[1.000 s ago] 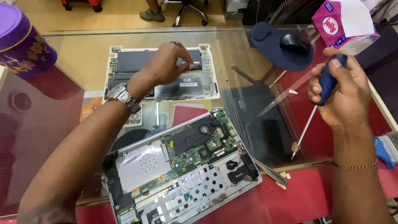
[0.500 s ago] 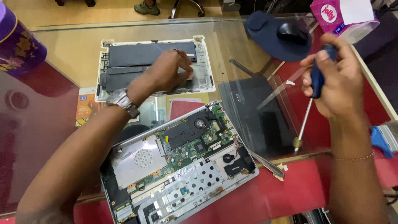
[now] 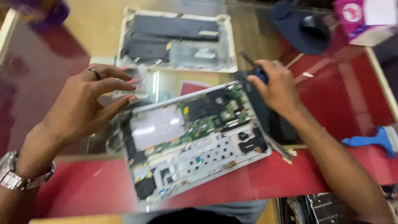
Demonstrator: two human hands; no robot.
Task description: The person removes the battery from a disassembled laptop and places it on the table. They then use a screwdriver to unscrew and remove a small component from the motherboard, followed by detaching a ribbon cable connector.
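Observation:
An opened white laptop chassis (image 3: 195, 143) with a green circuit board and a silver plate lies tilted on the glass counter in front of me. My left hand (image 3: 85, 105), wearing a ring and a wristwatch, hovers with spread fingers at the chassis's left edge and holds nothing. My right hand (image 3: 277, 89) rests at the chassis's upper right corner, closed around a blue-handled screwdriver (image 3: 258, 74). The picture is motion-blurred.
The laptop's removed white bottom cover (image 3: 178, 39) lies further back on the glass. A dark blue cap (image 3: 300, 29) and a pink-and-white box (image 3: 360, 18) sit at the back right. A blue tool (image 3: 373, 140) lies on the red surface at right. A purple container (image 3: 39, 12) stands at back left.
My left hand has pulled back from the bottom cover to the chassis's left edge. My right hand has come down with the screwdriver to the chassis's upper right corner.

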